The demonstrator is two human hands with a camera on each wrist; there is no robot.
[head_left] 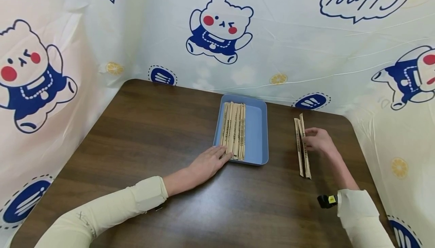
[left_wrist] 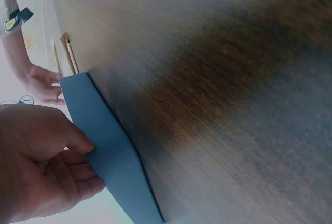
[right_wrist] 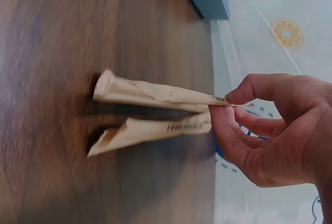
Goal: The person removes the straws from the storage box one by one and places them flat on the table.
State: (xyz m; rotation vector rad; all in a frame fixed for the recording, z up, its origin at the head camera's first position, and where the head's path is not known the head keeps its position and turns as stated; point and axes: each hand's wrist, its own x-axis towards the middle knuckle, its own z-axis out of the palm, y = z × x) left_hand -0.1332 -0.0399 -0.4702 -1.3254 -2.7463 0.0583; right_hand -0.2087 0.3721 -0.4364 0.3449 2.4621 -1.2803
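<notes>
We see long cream sleeves [head_left: 113, 202] with wide cuffs [head_left: 149, 192], and beside the right one a small black device [head_left: 323, 202] with a yellow label [head_left: 332, 199]

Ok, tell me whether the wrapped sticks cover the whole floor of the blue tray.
No: the head view shows the wrapped sticks along the left side of the blue tray, its right side bare.

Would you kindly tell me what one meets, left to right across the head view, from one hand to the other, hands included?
Left hand → blue tray with a row of slim wrapped packets → pair of similar packets → right hand.
</notes>
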